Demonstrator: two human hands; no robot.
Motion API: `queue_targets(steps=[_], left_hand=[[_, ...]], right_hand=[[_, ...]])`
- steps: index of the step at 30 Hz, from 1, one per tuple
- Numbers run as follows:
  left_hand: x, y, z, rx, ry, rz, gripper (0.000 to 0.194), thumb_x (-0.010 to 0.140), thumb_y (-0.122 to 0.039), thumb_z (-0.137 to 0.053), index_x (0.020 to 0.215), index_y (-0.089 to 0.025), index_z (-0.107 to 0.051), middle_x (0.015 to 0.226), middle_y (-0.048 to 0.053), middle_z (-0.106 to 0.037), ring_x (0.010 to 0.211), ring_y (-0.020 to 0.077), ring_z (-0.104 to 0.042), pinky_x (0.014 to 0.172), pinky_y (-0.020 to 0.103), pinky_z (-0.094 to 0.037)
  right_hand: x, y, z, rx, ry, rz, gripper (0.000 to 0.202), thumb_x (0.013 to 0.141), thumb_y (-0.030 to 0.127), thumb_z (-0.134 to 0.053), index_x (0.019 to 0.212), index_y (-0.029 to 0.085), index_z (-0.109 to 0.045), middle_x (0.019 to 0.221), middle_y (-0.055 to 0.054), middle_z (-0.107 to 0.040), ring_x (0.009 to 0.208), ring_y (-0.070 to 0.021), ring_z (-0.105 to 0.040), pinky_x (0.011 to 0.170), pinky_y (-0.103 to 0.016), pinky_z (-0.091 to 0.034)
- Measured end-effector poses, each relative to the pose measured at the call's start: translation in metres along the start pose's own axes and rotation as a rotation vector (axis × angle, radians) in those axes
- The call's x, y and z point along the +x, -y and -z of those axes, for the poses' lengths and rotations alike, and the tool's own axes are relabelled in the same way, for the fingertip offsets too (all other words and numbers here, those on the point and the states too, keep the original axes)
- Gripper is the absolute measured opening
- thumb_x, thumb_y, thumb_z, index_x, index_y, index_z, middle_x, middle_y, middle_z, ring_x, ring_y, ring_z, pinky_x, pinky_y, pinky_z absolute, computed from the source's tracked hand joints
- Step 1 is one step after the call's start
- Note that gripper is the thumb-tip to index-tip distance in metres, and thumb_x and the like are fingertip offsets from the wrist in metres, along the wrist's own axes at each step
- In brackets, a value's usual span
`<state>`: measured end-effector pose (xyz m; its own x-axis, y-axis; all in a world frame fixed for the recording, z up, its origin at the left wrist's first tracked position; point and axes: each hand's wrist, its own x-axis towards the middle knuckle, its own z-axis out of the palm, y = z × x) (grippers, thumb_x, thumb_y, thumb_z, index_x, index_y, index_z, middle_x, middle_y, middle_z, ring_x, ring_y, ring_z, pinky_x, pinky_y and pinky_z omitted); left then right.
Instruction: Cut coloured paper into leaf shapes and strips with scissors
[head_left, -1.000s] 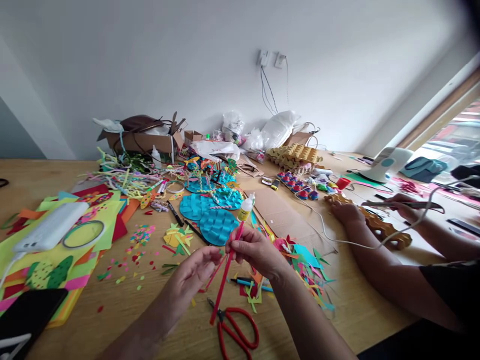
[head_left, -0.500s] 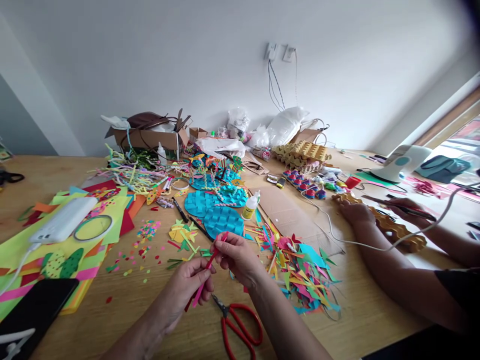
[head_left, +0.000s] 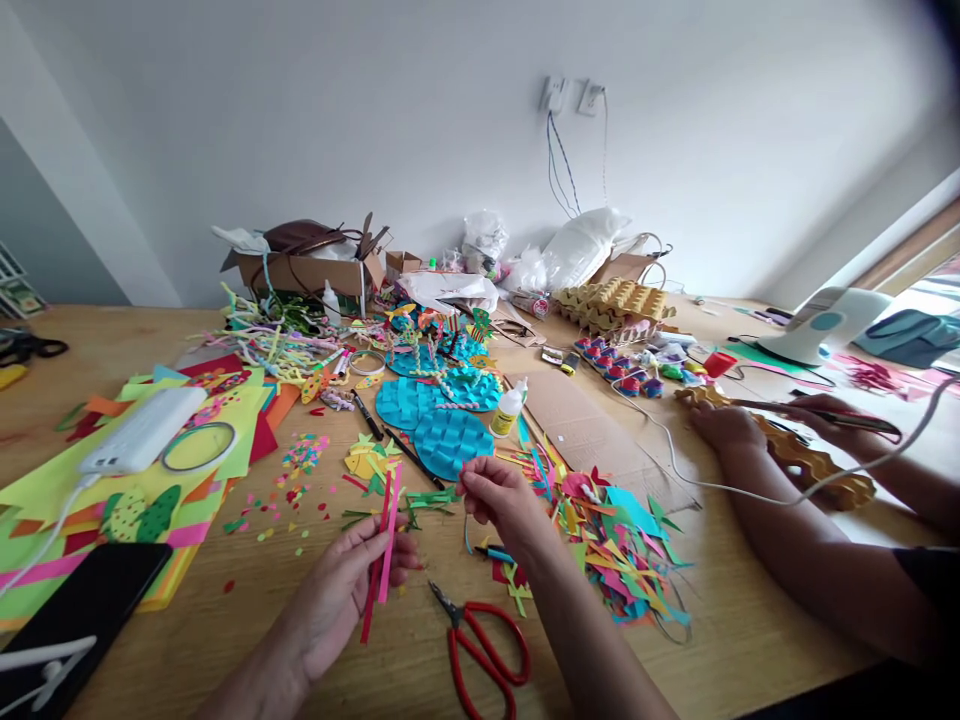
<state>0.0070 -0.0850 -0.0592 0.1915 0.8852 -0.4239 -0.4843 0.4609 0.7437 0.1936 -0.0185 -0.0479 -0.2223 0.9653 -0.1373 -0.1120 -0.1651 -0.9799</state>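
Two narrow paper strips (head_left: 390, 545), one pink and one red, stand nearly upright in my left hand (head_left: 341, 580), pinched between thumb and fingers. My right hand (head_left: 510, 505) is apart from them, just to the right. Its thumb and fingertips are pressed together, with a tiny pinkish bit at the tips too small to name. Below both hands lie red-handled scissors (head_left: 491, 650). Beyond the right hand are blue woven paper discs (head_left: 454, 445) and a glue bottle (head_left: 507, 412). Green paper strips (head_left: 431, 503) and a yellow paper fish (head_left: 367, 458) lie past the left hand.
Paper scraps (head_left: 622, 550) are heaped at right, beside a cardboard sheet (head_left: 585, 430). Another person's hands (head_left: 727, 428) work on an egg carton strip (head_left: 810, 465) with a cutting tool. A white cable (head_left: 720, 485) crosses there. Coloured sheets, a power bank (head_left: 142, 430) and a phone (head_left: 90, 610) lie left.
My hands have parted. The left has moved left and down with the strips, now side by side and upright; the right has let go of them and shifted right. The view has turned slightly.
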Motion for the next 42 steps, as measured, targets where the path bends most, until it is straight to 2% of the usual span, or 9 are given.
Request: queue_targets(steps=[5, 8, 14, 18, 21, 25, 31, 34, 42], left_hand=[[0.002, 0.000, 0.002, -0.124, -0.112, -0.030, 0.020, 0.076, -0.008, -0.055, 0.092, -0.012, -0.065, 0.089, 0.009, -0.071, 0.082, 0.0162, -0.066, 0.076, 0.026, -0.051], [-0.002, -0.003, 0.004, -0.163, -0.158, -0.035, 0.023, 0.078, -0.004, -0.050, 0.095, -0.012, -0.064, 0.097, 0.010, -0.069, 0.095, 0.0184, -0.063, 0.088, 0.029, -0.047], [-0.015, -0.014, 0.004, -0.141, -0.234, 0.025, 0.039, 0.076, -0.006, -0.052, 0.115, -0.015, -0.053, 0.109, 0.007, -0.066, 0.111, 0.0171, -0.053, 0.103, 0.031, -0.032], [-0.011, -0.011, 0.013, -0.023, -0.199, 0.003, 0.041, 0.070, -0.013, -0.060, 0.111, -0.015, -0.056, 0.110, 0.008, -0.066, 0.111, 0.0211, -0.053, 0.102, 0.035, -0.034], [0.002, -0.005, 0.029, 0.216, -0.225, -0.105, 0.040, 0.064, -0.030, -0.066, 0.101, -0.015, -0.063, 0.114, 0.010, -0.064, 0.109, 0.0270, -0.054, 0.099, 0.040, -0.037], [0.025, -0.002, 0.049, 0.813, -0.258, -0.339, 0.034, 0.057, -0.041, -0.063, 0.081, -0.019, -0.070, 0.105, 0.011, -0.068, 0.106, 0.0321, -0.056, 0.096, 0.046, -0.037], [0.034, -0.004, 0.049, 1.419, -0.112, -0.725, 0.029, 0.073, -0.036, -0.045, 0.051, -0.022, -0.056, 0.065, 0.005, -0.066, 0.060, 0.0188, -0.064, 0.057, 0.028, -0.052], [0.025, -0.006, 0.042, 1.517, -0.110, -0.814, 0.031, 0.078, -0.033, -0.041, 0.050, -0.021, -0.050, 0.053, 0.000, -0.057, 0.050, 0.0152, -0.058, 0.049, 0.023, -0.047], [0.006, -0.016, 0.021, 1.347, -0.096, -1.065, 0.018, 0.080, -0.030, -0.044, 0.071, -0.023, -0.058, 0.058, -0.004, -0.065, 0.049, 0.0099, -0.062, 0.046, 0.012, -0.047]], right_hand=[[-0.012, -0.004, 0.020, -0.469, -0.022, 0.004, 0.006, 0.067, 0.022, -0.053, 0.063, 0.018, -0.055, 0.056, 0.003, -0.055, 0.047, -0.0105, -0.050, 0.043, -0.020, -0.032], [-0.019, -0.007, 0.032, -0.742, -0.071, 0.023, 0.010, 0.068, 0.015, -0.050, 0.063, 0.019, -0.058, 0.057, 0.001, -0.056, 0.052, -0.0127, -0.052, 0.049, -0.022, -0.033], [-0.031, -0.003, 0.051, -1.144, -0.132, 0.006, 0.016, 0.074, 0.017, -0.047, 0.068, 0.018, -0.062, 0.062, -0.003, -0.062, 0.061, -0.0170, -0.054, 0.054, -0.024, -0.029], [-0.038, 0.003, 0.053, -1.289, -0.121, -0.032, 0.016, 0.074, 0.016, -0.048, 0.071, 0.019, -0.063, 0.069, -0.003, -0.065, 0.065, -0.0157, -0.057, 0.054, -0.023, -0.030], [-0.041, 0.003, 0.053, -1.370, -0.100, -0.057, 0.017, 0.075, 0.017, -0.048, 0.072, 0.021, -0.064, 0.075, -0.002, -0.067, 0.070, -0.0147, -0.058, 0.056, -0.021, -0.031], [-0.042, 0.002, 0.064, -1.486, -0.119, -0.130, 0.019, 0.074, 0.015, -0.048, 0.071, 0.021, -0.066, 0.075, -0.004, -0.068, 0.072, -0.0179, -0.060, 0.054, -0.023, -0.030], [-0.030, 0.013, 0.095, -1.601, -0.176, -0.203, 0.019, 0.076, 0.015, -0.049, 0.074, 0.018, -0.067, 0.084, -0.008, -0.066, 0.080, -0.0208, -0.060, 0.057, -0.025, -0.034], [-0.009, 0.017, 0.105, -1.611, -0.214, -0.242, 0.020, 0.082, 0.016, -0.045, 0.080, 0.017, -0.065, 0.087, -0.007, -0.065, 0.082, -0.0192, -0.059, 0.063, -0.027, -0.039], [0.038, -0.003, 0.122, -1.522, -0.265, -0.345, 0.024, 0.087, 0.029, -0.049, 0.106, 0.016, -0.054, 0.108, -0.007, -0.056, 0.091, -0.0182, -0.056, 0.078, -0.038, -0.047]])
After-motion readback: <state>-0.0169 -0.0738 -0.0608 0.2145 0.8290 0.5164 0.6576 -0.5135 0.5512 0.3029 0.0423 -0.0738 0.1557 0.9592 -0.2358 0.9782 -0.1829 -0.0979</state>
